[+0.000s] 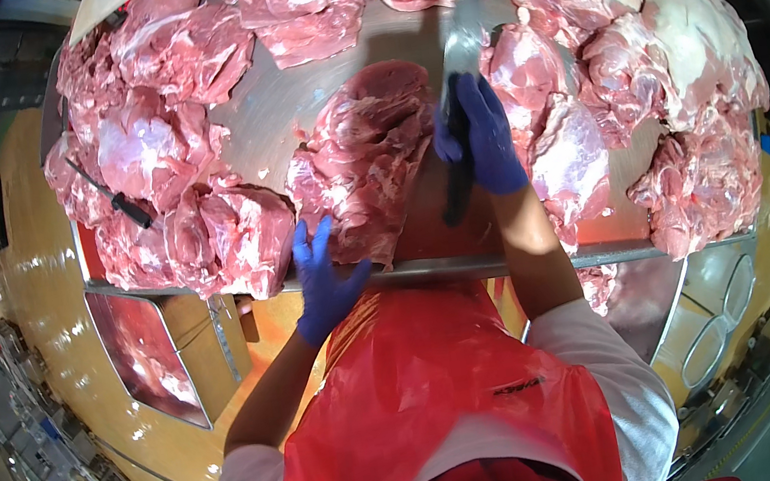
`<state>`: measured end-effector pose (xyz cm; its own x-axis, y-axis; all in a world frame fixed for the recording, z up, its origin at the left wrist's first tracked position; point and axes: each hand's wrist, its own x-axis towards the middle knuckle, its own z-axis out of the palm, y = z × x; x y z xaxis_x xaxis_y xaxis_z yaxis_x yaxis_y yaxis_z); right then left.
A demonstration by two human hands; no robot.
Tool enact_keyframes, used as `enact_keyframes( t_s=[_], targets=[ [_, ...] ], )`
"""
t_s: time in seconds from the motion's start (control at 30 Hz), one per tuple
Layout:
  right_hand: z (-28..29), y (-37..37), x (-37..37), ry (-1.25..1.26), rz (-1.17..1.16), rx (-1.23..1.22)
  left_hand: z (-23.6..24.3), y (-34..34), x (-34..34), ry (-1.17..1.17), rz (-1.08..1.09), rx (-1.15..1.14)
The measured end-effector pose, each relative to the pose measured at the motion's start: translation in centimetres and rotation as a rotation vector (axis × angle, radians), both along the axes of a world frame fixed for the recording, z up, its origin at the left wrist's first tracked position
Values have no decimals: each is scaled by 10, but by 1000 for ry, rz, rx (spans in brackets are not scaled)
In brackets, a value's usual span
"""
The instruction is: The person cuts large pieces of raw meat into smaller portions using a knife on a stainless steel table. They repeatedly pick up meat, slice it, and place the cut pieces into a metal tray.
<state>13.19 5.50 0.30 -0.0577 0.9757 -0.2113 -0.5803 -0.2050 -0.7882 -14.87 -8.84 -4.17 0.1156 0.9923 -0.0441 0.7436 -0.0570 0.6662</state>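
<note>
Your right hand [484, 133] grips the long, black-handled knife [464, 42]; left hand [324, 283], fingers spread, at moist, folded meat [365, 165].

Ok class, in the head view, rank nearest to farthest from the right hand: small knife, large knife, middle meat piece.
1. Large knife, gripped in the right hand.
2. Middle meat piece, left of it.
3. Small knife, far left.

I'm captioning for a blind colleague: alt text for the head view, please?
A blue-gloved right hand holds a large knife beside a slab of raw meat on a metal table, the left hand at the slab's near edge. More raw cuts lie to both sides and beyond, a smaller knife resting on those at left.
</note>
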Motion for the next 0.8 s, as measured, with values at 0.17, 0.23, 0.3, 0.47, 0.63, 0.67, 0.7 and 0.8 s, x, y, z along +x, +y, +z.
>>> enact_keyframes(
  t_s=[0.17,0.23,0.3,0.47,0.63,0.67,0.7,0.8],
  targets=[
    [-94,-59,5,-600,-101,-226,-48,60,15,-76,-25,196],
    [-109,-69,10,-693,-94,-234,-51,84,9,-114,-86,211],
    [-106,-75,15,-905,-89,-141,-48,87,5,-77,-45,189],
    [-31,-83,-41,-1387,263,230,-68,81,11,-276,271,354],
    [-39,-56,-82,-1438,341,495,-81,84,12,-181,347,390],
    [-47,-56,-80,-1413,316,540,-80,85,13,-199,354,420],
    [-49,-58,-77,-1390,291,580,-80,83,17,-220,360,446],
    [-63,-40,-90,-1589,431,539,-77,87,24,-206,416,433]
  ],
)
